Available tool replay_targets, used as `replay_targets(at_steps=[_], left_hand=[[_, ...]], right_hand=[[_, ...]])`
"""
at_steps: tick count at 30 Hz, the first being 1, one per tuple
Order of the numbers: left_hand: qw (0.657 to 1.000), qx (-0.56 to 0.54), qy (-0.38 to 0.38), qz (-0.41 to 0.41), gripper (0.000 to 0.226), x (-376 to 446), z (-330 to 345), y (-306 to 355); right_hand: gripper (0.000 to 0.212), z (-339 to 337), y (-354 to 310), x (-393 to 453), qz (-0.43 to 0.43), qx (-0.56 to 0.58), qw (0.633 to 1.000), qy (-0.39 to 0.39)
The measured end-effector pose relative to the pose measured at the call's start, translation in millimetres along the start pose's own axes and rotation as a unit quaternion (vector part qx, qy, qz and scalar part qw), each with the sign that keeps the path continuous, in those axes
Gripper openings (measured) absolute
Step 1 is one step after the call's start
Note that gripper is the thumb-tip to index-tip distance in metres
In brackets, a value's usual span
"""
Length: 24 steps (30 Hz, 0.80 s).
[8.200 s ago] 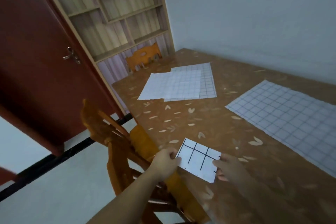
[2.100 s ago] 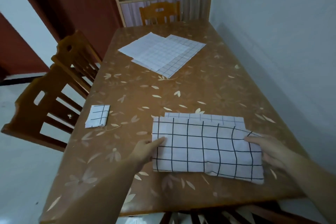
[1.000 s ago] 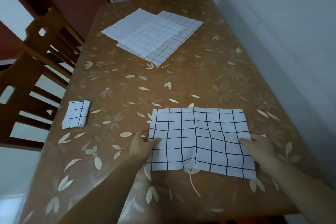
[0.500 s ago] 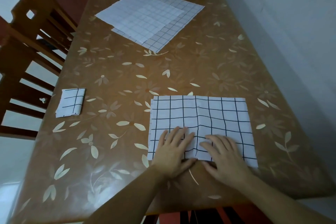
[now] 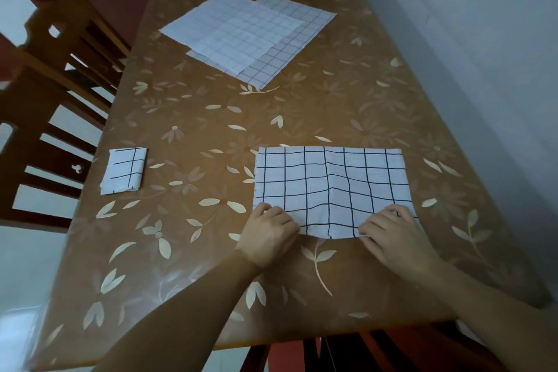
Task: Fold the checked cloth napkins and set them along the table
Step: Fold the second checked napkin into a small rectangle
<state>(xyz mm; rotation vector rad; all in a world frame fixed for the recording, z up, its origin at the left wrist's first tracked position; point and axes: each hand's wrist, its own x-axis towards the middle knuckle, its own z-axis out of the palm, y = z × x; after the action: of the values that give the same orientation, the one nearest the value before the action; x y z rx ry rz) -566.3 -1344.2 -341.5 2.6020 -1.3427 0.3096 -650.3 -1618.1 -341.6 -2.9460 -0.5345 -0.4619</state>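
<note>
Two hands work the near edge of a half-folded checked napkin [image 5: 330, 187] that lies flat on the leaf-patterned table [image 5: 347, 100], close to its near side. The left hand [image 5: 267, 237] pinches the near-left corner with curled fingers; the right hand [image 5: 392, 235] pinches the near-right corner the same way. Thin and limp, this cloth looks very light: it ripples along its middle crease and would sag if lifted by one point, so both near corners are the sensible hold, carried together to the far edge. It may slide on the glossy top. One finished folded napkin [image 5: 124, 170] sits near the left edge, and two unfolded napkins [image 5: 241, 36] overlap farther away.
</note>
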Motion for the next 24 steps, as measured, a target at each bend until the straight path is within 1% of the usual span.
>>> replay_targets(at_steps=[4, 8, 12, 14, 15, 16, 17, 20, 22, 24], left_hand=[[1.0, 0.0, -0.01, -0.013, 0.022, -3.0, -13.9, -7.5], [1.0, -0.006, 0.011, -0.015, 0.019, -5.9, -22.2, -12.6], [1.0, -0.009, 0.026, -0.005, 0.016, -10.5, -22.6, -8.3], [1.0, -0.013, 0.018, -0.004, 0.016, -14.6, -18.4, -2.6], [1.0, -0.018, 0.014, -0.005, 0.016, -15.8, -16.5, 0.1], [1.0, -0.026, 0.007, -0.007, 0.015, -16.8, -15.0, 2.7], [0.999, -0.036, -0.006, -0.006, 0.014, -17.8, -13.6, 5.4], [0.993, -0.082, -0.087, 0.002, 0.018, -24.0, -6.0, 12.1], [0.981, -0.121, -0.152, -0.007, 0.025, -29.7, -0.6, 14.1], [0.967, -0.139, -0.211, -0.029, 0.032, -32.8, -0.5, 14.5]], right_hand=[[0.025, -11.1, 5.0, 2.9, -0.006, -0.01, 1.0, 0.022], [0.022, -16.2, 7.0, 5.9, -0.024, -0.021, 0.999, 0.044], [0.02, -15.8, 4.7, 4.5, -0.029, -0.024, 0.999, 0.019], [0.012, -12.7, 2.0, 0.0, -0.031, -0.015, 0.999, -0.008], [0.015, -11.0, -0.4, -1.8, -0.027, -0.01, 0.999, -0.024], [0.023, -8.1, -2.9, -3.6, -0.026, -0.006, 0.999, -0.037], [0.028, -7.0, -5.8, -5.2, -0.021, -0.005, 0.998, -0.053], [0.035, -2.6, -12.1, -9.5, -0.015, -0.003, 0.995, -0.097], [0.038, -0.1, -15.0, -13.0, 0.001, 0.011, 0.991, -0.136], [0.036, -0.4, -17.0, -15.6, 0.021, 0.033, 0.984, -0.173]])
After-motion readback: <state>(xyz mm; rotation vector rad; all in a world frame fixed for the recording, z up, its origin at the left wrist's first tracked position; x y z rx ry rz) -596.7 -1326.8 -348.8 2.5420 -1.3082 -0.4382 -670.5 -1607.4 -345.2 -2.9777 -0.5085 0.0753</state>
